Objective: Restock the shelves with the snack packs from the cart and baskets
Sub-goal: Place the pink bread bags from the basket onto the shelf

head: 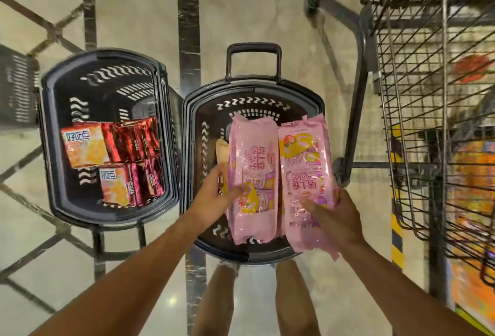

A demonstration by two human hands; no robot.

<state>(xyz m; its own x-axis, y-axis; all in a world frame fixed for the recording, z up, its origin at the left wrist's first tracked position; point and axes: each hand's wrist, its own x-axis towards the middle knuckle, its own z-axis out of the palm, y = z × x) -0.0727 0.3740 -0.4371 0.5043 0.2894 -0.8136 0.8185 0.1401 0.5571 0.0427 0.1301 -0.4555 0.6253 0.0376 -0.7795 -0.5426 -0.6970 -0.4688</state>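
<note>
Hands (273, 199) each gripping pink snack pack (253, 164), over basket (198, 110)

**A:** what's in frame?

**B:** two pink Swiss-roll packs, centre frame, lengthwise over the right basket (308, 99). The left pink pack (253, 174) sits beside the right pink pack (305, 182), edges touching.

**A:** and the other basket?

**B:** left basket (53, 126), centre left, holds red-and-orange biscuit packs (112, 158) lying flat. The wire cart (439, 110) fills the right edge, blurry orange stuff inside.
</note>
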